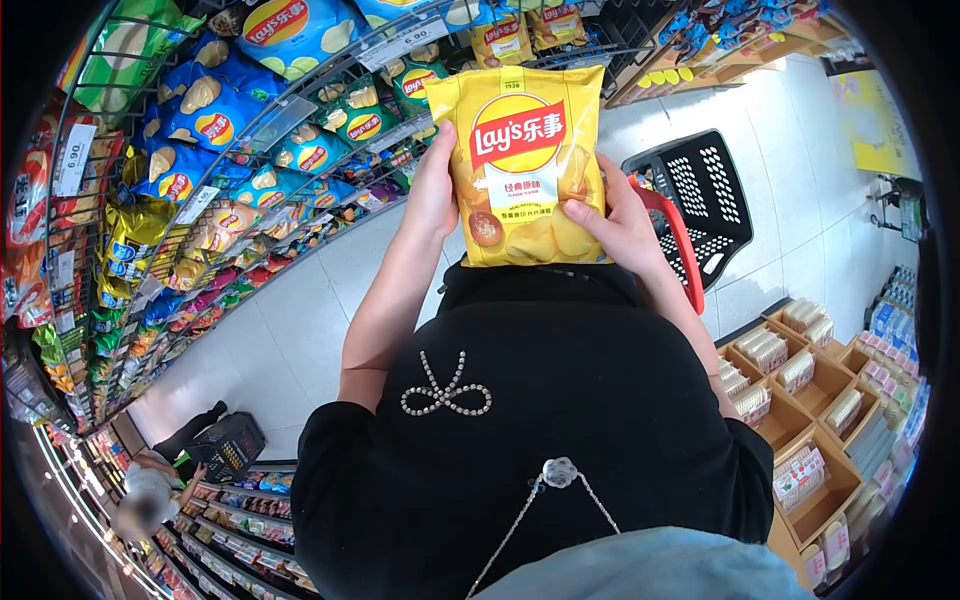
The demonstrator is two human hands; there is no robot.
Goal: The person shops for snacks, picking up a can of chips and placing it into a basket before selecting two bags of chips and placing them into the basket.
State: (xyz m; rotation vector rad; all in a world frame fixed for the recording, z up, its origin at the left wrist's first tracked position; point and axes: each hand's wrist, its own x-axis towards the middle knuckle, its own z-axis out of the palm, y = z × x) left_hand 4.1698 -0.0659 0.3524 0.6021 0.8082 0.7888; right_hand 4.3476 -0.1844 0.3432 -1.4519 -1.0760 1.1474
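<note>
A yellow Lay's chip bag (520, 185) is held upright in front of my body, its printed front showing. My left hand (436, 185) grips the bag's left edge, with most of its fingers hidden behind the bag. On the right edge, my right hand (622, 215) holds it, the thumb pressed on the front near the lower corner. A black shopping basket (700, 185) with a red handle (680, 240) is beside my right forearm, and the handle passes close to that arm.
Wire racks of chip bags (210, 125) with price tags line the left side. Wooden bins (800, 400) of packaged goods stand at the lower right. Another person (145, 495) with a dark basket (225, 445) is at the lower left. Pale floor tiles (300, 320) show between.
</note>
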